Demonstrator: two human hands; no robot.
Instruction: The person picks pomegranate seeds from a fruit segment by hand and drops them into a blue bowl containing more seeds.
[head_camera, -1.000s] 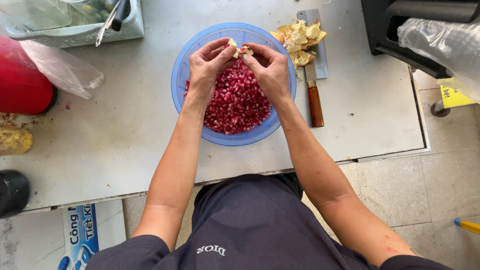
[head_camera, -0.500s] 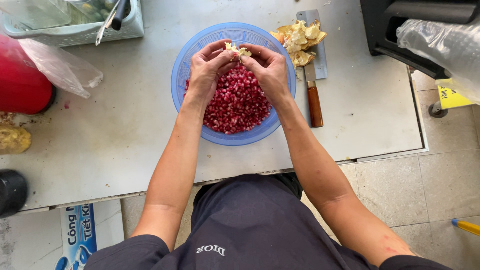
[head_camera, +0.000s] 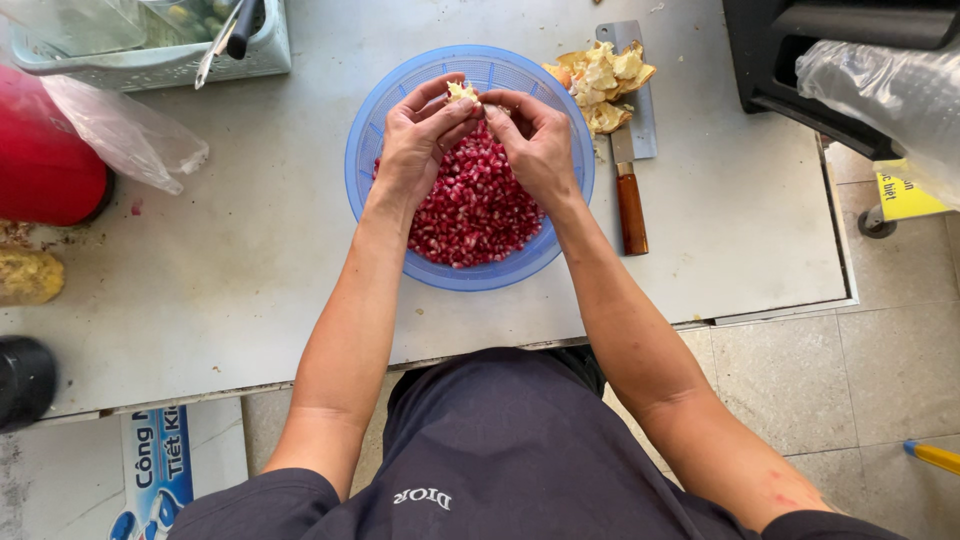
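I see both hands working over the blue basket (head_camera: 365, 170), which sits near the middle of the grey table (head_camera: 250, 270), well back from the near edge. The left hand (head_camera: 418, 150) and the right hand (head_camera: 535, 148) meet at the far rim, fingers pinched together on a small pale piece of pomegranate (head_camera: 462, 93) held just above the bowl. Both grips are closed on that piece; neither hand hangs loose.

Open table lies to the left of the basket and toward the near edge, and to the right beyond the cleaver (head_camera: 628, 140). The cleaver lies just beside the basket's right rim, its brown handle pointing toward me, with a heap of yellow peel (head_camera: 605, 80) on its blade. The table's right edge ends at a tiled floor (head_camera: 880, 350).

The basket holds a deep layer of red pomegranate seeds (head_camera: 475, 210). At the far left a pale grey crate (head_camera: 160, 60) holds utensils and a clear bag. A red container (head_camera: 45, 165) stands at the left edge with a crumpled plastic bag (head_camera: 125, 135) against it.
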